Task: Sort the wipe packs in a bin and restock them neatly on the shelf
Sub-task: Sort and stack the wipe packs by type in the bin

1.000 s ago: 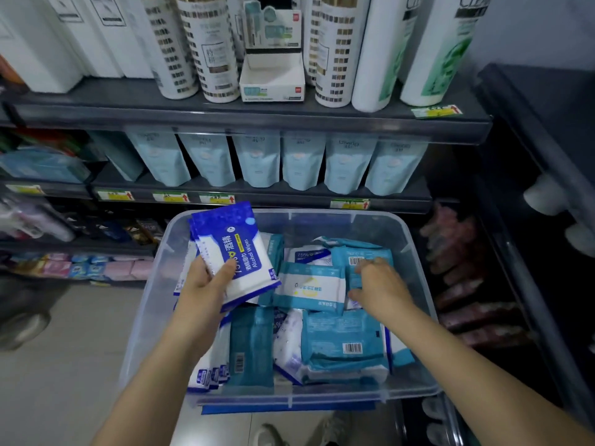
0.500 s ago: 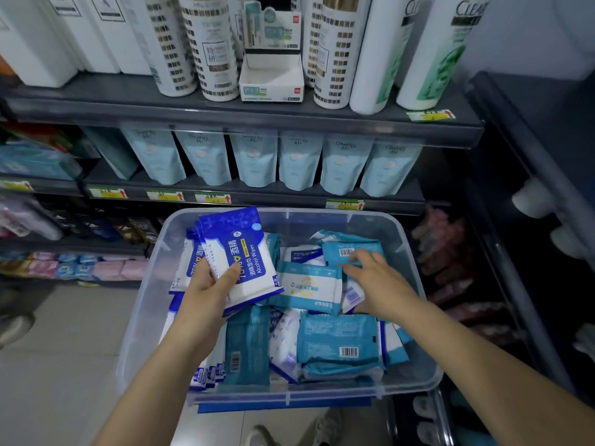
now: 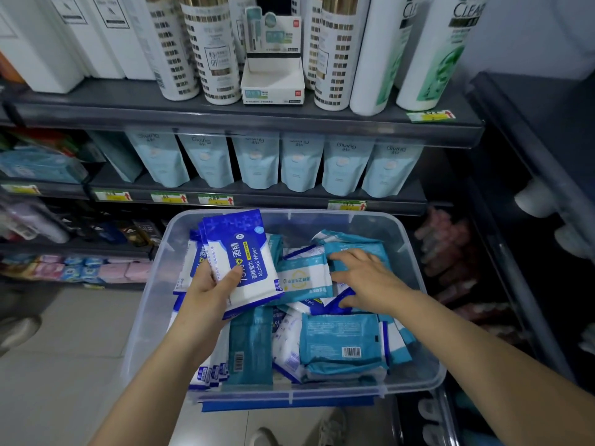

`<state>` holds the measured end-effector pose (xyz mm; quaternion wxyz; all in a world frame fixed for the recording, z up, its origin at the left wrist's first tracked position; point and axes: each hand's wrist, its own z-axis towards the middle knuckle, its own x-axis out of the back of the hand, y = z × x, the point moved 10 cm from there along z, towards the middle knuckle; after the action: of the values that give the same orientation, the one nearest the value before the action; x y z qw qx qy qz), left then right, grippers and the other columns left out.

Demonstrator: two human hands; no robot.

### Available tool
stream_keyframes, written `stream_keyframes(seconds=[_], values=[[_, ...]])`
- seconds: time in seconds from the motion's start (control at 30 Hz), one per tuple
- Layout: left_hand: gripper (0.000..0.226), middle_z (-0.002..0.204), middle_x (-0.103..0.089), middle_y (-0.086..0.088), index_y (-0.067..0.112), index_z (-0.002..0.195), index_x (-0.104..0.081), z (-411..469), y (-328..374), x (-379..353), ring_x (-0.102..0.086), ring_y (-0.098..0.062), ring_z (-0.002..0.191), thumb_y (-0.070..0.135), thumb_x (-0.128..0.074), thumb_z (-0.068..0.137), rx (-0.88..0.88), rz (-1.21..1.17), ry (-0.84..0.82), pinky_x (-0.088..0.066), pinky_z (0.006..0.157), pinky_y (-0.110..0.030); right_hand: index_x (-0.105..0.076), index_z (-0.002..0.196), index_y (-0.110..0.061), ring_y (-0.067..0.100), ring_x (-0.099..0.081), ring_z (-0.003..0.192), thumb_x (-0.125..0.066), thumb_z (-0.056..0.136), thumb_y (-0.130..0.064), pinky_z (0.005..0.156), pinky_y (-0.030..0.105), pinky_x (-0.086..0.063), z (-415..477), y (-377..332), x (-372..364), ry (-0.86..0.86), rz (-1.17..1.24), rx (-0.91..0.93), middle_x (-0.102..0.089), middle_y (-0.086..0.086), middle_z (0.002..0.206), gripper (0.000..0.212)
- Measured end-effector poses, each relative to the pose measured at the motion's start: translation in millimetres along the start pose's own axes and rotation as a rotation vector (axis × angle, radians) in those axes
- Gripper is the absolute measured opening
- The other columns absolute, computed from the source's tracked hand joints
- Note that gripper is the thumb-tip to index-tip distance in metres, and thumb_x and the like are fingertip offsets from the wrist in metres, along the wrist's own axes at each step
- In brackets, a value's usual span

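Observation:
A clear plastic bin (image 3: pixel 421 320) in front of me holds several wipe packs, some dark blue and white, some teal. My left hand (image 3: pixel 211 292) grips a small stack of blue-and-white alcohol wipe packs (image 3: pixel 244 255) and holds it upright over the bin's left side. My right hand (image 3: pixel 367 280) lies spread on the pile, its fingers over a teal pack (image 3: pixel 351 246), its thumb touching a blue-and-white pack (image 3: pixel 338 304). A teal pack with a barcode (image 3: pixel 341 346) lies face down near the front.
Dark shelves stand behind the bin: tall white bottles (image 3: pixel 212 49) and a small white display box (image 3: pixel 273 82) on the upper one, light blue pouches (image 3: pixel 254 159) on the shelf (image 3: pixel 289 201) just above the bin. Another dark rack (image 3: pixel 541 201) stands at right. Tiled floor (image 3: pixel 64 365) at left.
My right hand has slid a little left and toward me across the pile, its fingers spreading wider. My left hand keeps its grip on the blue-and-white stack, almost still.

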<state>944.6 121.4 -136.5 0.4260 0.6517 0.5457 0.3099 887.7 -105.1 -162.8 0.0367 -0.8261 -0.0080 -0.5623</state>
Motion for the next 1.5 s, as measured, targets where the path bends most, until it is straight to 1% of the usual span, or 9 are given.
stream_keyframes(seconds=[0.1, 0.23, 0.33, 0.5, 0.63, 0.83, 1.23, 1.4, 1.5], values=[[0.026, 0.107, -0.069, 0.000, 0.020, 0.119, -0.052, -3, 0, 4, -0.068, -0.017, 0.090, 0.022, -0.056, 0.093, 0.000, -0.012, 0.015, -0.055, 0.070, -0.033, -0.038, 0.141, -0.031, 0.023, -0.020, 0.134, -0.058, 0.088, -0.040, 0.108, 0.041, -0.025, 10, -3, 0, -0.015, -0.055, 0.005, -0.022, -0.006, 0.151, 0.057], [0.015, 0.102, -0.070, 0.003, 0.027, 0.107, -0.055, -5, -2, 7, -0.068, -0.016, 0.088, 0.018, -0.054, 0.095, -0.001, -0.030, 0.014, -0.054, 0.078, -0.037, -0.059, 0.119, -0.019, 0.022, -0.039, 0.117, -0.057, 0.089, -0.031, 0.094, 0.039, -0.038, 22, 5, 8, 0.081, 0.101, -0.010, -0.054, -0.005, 0.123, 0.032], [0.015, 0.104, -0.071, 0.001, 0.027, 0.106, -0.055, -6, -2, 9, -0.068, -0.017, 0.089, 0.017, -0.054, 0.095, -0.003, -0.034, 0.020, -0.055, 0.078, -0.037, -0.068, 0.098, -0.015, 0.023, -0.054, 0.100, -0.057, 0.090, -0.035, 0.083, 0.042, -0.047, 22, 19, 17, 0.178, 0.344, -0.049, -0.066, 0.000, 0.099, 0.024], [0.016, 0.103, -0.070, 0.002, 0.024, 0.109, -0.054, -5, 0, 6, -0.068, -0.018, 0.089, 0.020, -0.055, 0.094, -0.007, -0.042, 0.017, -0.055, 0.075, -0.036, -0.068, 0.096, -0.005, 0.020, -0.060, 0.077, -0.057, 0.092, -0.027, 0.067, 0.030, -0.044, -2, 50, 43, 0.341, 0.783, -0.242, -0.069, 0.010, 0.087, 0.025], [0.018, 0.101, -0.071, 0.002, 0.022, 0.111, -0.055, -5, 2, -7, -0.069, -0.016, 0.087, 0.019, -0.056, 0.094, -0.016, -0.064, -0.018, -0.055, 0.071, -0.034, -0.063, 0.098, -0.007, 0.023, -0.064, 0.082, -0.051, 0.096, -0.019, 0.078, 0.039, -0.053, -26, 61, 49, 0.432, 1.335, -0.369, -0.070, 0.014, 0.097, 0.017], [0.014, 0.100, -0.072, 0.000, 0.022, 0.106, -0.056, -7, -1, -28, -0.068, -0.017, 0.086, 0.014, -0.055, 0.095, 0.006, -0.081, -0.076, -0.055, 0.072, -0.036, -0.060, 0.104, -0.013, 0.012, -0.069, 0.072, -0.047, 0.097, -0.021, 0.054, 0.026, -0.056, -51, 47, 49, 0.366, 1.798, -0.412, -0.072, 0.003, 0.089, 0.017], [0.019, 0.097, -0.073, 0.004, 0.026, 0.109, -0.054, -16, -5, -32, -0.070, -0.014, 0.086, 0.014, -0.056, 0.094, -0.001, -0.115, -0.115, -0.055, 0.071, -0.033, -0.054, 0.112, -0.013, 0.020, -0.069, 0.082, -0.048, 0.094, -0.005, 0.066, 0.031, -0.059, -50, 6, 64, 0.396, 2.089, -0.293, -0.072, 0.007, 0.097, 0.021], [0.029, 0.112, -0.070, 0.002, 0.024, 0.124, -0.048, -20, -11, -43, -0.067, -0.018, 0.100, 0.015, -0.053, 0.096, 0.001, -0.145, -0.150, -0.054, 0.084, -0.038, -0.045, 0.122, -0.031, 0.014, -0.066, 0.080, -0.054, 0.089, 0.004, 0.068, 0.031, -0.056, -37, -28, 46, 0.425, 1.717, -0.351, -0.069, 0.003, 0.099, 0.049], [0.025, 0.118, -0.067, 0.001, 0.031, 0.122, -0.046, -20, -10, -42, -0.066, -0.020, 0.104, 0.020, -0.047, 0.099, -0.024, -0.142, -0.140, -0.052, 0.090, -0.042, -0.055, 0.110, -0.035, 0.000, -0.064, 0.076, -0.058, 0.086, 0.002, 0.063, 0.020, -0.052, -36, -40, 47, 0.484, 1.628, -0.325, -0.068, -0.008, 0.097, 0.045]])
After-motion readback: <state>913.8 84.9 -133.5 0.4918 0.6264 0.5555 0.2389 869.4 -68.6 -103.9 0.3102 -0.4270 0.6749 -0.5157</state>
